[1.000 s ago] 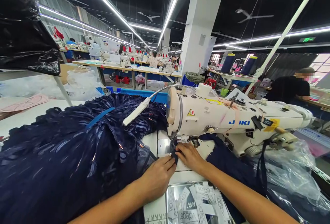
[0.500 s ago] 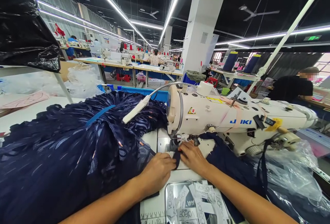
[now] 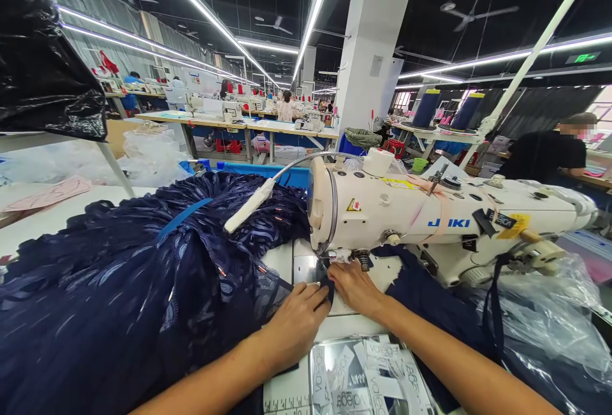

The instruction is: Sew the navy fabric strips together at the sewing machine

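Just in front of the needle area of a white sewing machine [image 3: 406, 208], my left hand [image 3: 299, 319] and my right hand [image 3: 356, 287] pinch a small piece of dark navy fabric [image 3: 327, 287]. My left fingers grip its near left side; my right fingers grip its right side, close to the presser foot. Part of the fabric is hidden under the fingers. A large heap of navy sheer garments [image 3: 143, 281], tied with a blue strip [image 3: 184, 218], lies left of my left arm. The needle itself is too small to make out.
A clear tray of printed white labels [image 3: 368, 380] sits between my forearms. Navy fabric [image 3: 430, 306] and clear plastic bags [image 3: 549, 326] lie right of my right arm. A white flexible lamp [image 3: 251, 206] hangs over the heap. A co-worker in black [image 3: 545, 153] sits at the far right.
My left hand shifted slightly back with the fabric edge, then moved forward again beside the presser foot. My right hand stays by the machine foot. The camera view swayed a little.
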Tool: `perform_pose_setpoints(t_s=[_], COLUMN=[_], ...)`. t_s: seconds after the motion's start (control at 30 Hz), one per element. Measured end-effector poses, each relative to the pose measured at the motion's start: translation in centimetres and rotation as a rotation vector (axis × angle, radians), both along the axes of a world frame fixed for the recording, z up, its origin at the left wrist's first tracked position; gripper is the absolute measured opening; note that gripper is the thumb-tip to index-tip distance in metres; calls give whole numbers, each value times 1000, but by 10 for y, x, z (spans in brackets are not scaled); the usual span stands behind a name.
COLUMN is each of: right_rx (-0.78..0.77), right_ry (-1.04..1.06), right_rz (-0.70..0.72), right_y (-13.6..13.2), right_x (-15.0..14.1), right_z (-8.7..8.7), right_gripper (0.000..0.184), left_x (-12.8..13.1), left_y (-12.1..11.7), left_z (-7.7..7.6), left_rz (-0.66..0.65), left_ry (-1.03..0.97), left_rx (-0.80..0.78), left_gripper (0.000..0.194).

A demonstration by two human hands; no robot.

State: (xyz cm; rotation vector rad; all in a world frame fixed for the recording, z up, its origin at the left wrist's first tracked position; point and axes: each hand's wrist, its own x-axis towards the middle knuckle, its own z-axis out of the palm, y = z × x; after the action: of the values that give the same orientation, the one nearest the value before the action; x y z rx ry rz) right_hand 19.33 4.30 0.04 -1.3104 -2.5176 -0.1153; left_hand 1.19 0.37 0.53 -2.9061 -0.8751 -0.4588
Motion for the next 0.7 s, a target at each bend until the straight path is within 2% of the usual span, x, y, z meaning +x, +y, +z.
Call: perform_pose_setpoints(t_s=[0.17, 0.3, 0.4, 0.5, 0.7], right_rx=[-276, -340, -308, -213, 10], right_ry=[113, 140, 117, 78, 72], right_rz=[-37, -37, -30, -30, 17], right_y=[5, 9, 9, 8, 4], right_x=[2, 3, 3, 3, 5], right_z=[17, 21, 17, 9, -6], right_gripper=[16, 18, 17, 16, 13], left_x=[2, 5, 5, 5, 5], left_y=[1, 3, 5, 7, 9], left_z=[3, 7, 12, 15, 9], left_rz=[10, 21, 36, 39, 15], left_ry=[63, 103, 112, 96, 42], left_rx=[-13, -44, -105, -149, -91], left_gripper=[24, 23, 25, 27, 27])
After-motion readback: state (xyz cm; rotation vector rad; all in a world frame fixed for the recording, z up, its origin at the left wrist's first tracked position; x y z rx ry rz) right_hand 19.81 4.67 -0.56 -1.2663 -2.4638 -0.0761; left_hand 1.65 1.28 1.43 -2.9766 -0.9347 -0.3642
